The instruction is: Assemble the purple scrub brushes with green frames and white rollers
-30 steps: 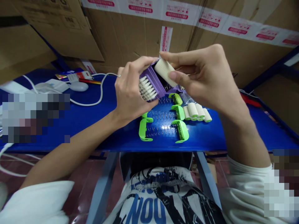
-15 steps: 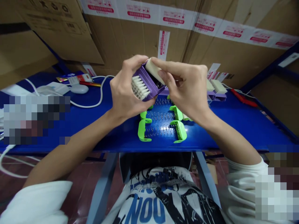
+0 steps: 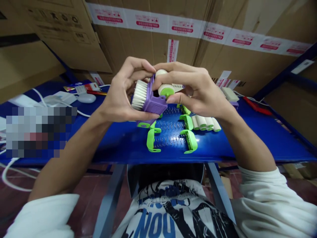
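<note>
My left hand (image 3: 119, 94) grips a purple plastic brush body (image 3: 155, 102) with a block of white bristles (image 3: 139, 95) facing left. My right hand (image 3: 198, 87) is closed on a cream ridged roller (image 3: 167, 91) with a green end cap. It holds the roller at the open side of the purple body, partly over the hollow. Whether the roller is seated in it I cannot tell. Below my hands, green brackets (image 3: 192, 140) joined by metal springs (image 3: 169, 141) lie in rows on the blue table (image 3: 123, 145).
Several cream rollers (image 3: 203, 122) with green ends lie right of the brackets. Further right are a bristled brush piece (image 3: 230, 94) and a red object (image 3: 256, 105). A white mouse (image 3: 86, 98) and cables are at the left. Large cardboard boxes (image 3: 138, 43) stand behind.
The brush body has turned in my left hand. The roller's green end now faces me, with my right fingers wrapped round it. My right hand has shifted slightly, uncovering the rollers on the table.
</note>
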Available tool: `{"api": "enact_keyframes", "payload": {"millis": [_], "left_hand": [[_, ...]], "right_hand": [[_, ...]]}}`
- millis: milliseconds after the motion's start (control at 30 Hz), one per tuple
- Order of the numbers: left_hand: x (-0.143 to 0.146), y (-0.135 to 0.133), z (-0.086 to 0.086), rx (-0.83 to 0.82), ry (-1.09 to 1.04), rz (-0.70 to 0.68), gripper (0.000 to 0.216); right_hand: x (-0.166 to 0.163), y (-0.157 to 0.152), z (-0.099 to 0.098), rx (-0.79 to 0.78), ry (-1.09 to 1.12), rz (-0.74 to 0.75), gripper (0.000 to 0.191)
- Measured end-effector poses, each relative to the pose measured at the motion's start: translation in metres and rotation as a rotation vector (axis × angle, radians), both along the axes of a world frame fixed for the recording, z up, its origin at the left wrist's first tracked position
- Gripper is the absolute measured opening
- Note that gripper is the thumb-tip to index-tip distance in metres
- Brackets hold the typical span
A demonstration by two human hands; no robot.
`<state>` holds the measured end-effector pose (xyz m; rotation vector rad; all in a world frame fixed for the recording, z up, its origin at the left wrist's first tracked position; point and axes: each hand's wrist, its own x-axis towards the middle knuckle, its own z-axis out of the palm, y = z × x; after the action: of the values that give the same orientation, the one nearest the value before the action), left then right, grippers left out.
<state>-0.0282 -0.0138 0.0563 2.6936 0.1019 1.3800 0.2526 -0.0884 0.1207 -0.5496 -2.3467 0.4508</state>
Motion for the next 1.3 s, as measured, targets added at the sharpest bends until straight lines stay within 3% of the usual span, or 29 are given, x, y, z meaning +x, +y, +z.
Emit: {"api": "enact_keyframes", "payload": {"millis": [133, 267, 400, 600, 733, 933, 1133, 1300], "left_hand": [[-0.001, -0.004, 0.001, -0.061, 0.022, -0.008, 0.117], [0.001, -0.007, 0.001, -0.152, 0.067, -0.013, 0.113], [0.004, -0.001, -0.004, -0.123, 0.04, -0.081, 0.121], [0.004, 0.0, -0.006, -0.134, -0.038, 0.053, 0.128], [0.004, -0.004, -0.003, -0.142, 0.023, -0.064, 0.123], [0.0, 0.002, 0.002, -0.141, 0.039, -0.089, 0.133], [0.003, -0.001, -0.002, -0.141, -0.039, -0.05, 0.122], [0.008, 0.007, -0.012, -0.138, -0.038, -0.021, 0.133]], "right_hand": [[0.003, 0.002, -0.005, 0.041, 0.073, 0.045, 0.053], [0.01, 0.011, 0.002, -0.078, -0.047, 0.056, 0.063], [0.005, 0.009, 0.005, -0.168, -0.017, 0.005, 0.048], [-0.006, -0.006, -0.003, -0.222, 0.171, -0.053, 0.044], [-0.003, -0.005, -0.006, -0.385, 0.253, -0.001, 0.034], [-0.006, -0.003, -0.01, -0.225, 0.234, 0.119, 0.036], [-0.015, -0.013, -0.015, -0.252, 0.253, -0.077, 0.033], [-0.009, -0.005, -0.013, -0.321, 0.265, -0.081, 0.039]]}}
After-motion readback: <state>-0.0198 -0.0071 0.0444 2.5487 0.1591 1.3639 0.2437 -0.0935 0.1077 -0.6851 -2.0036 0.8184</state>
